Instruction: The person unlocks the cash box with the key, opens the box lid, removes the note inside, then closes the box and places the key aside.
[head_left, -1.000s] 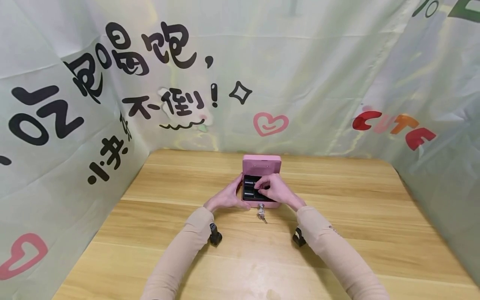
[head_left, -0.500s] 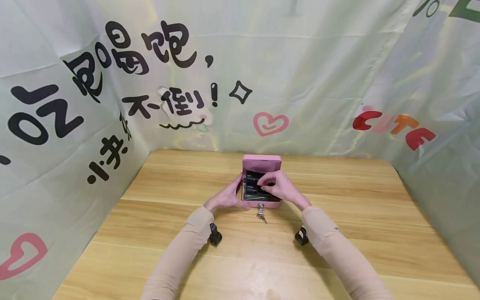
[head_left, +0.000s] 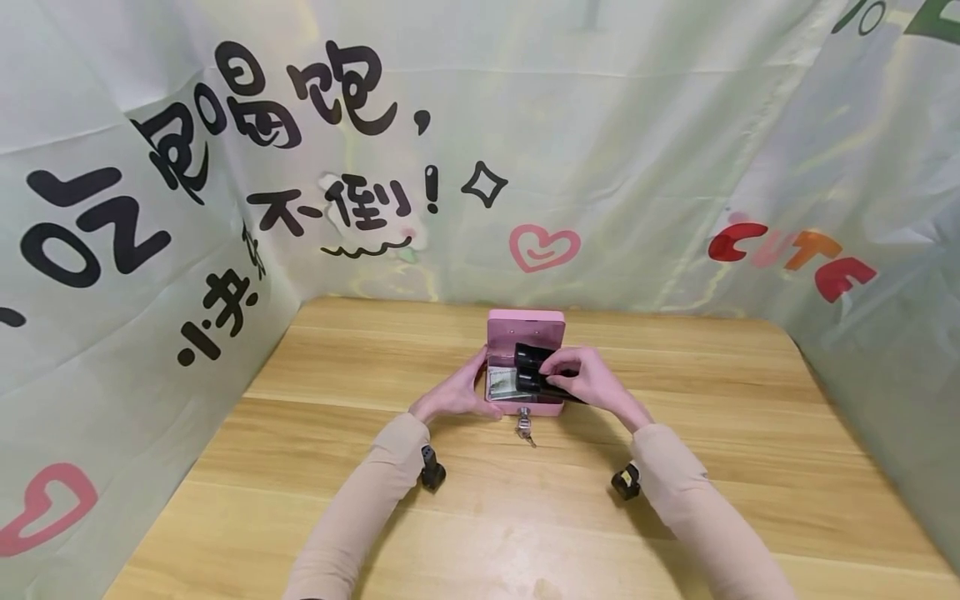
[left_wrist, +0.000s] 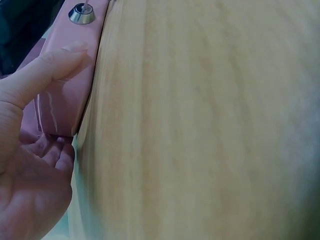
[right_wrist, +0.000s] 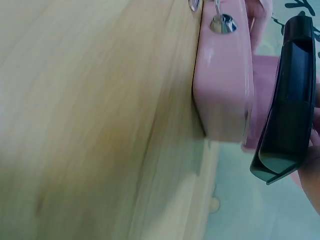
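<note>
A small pink cash box point(head_left: 545, 409) stands on the table with its lid point(head_left: 504, 327) raised. My left hand point(head_left: 456, 393) holds the box's left side. In the left wrist view its thumb lies on the front wall point(left_wrist: 72, 95), fingers round the corner. My right hand point(head_left: 597, 385) pinches a black coin tray point(head_left: 529, 381), lifted out above the box and shifted right. The tray's end hangs beyond the box wall in the right wrist view point(right_wrist: 285, 115). Printed paper resembling banknotes point(head_left: 501, 382) shows in the box's left half; the tray hides the rest.
A key sits in the front lock point(right_wrist: 223, 23), and more keys point(head_left: 525, 433) hang from it onto the wooden table point(head_left: 375, 358). Fabric curtains point(head_left: 637, 167) with printed lettering enclose the table at the back and sides.
My right hand has lifted the coin tray out of the cash box and moved it right, uncovering the printed paper. The left hand keeps its hold on the box.
</note>
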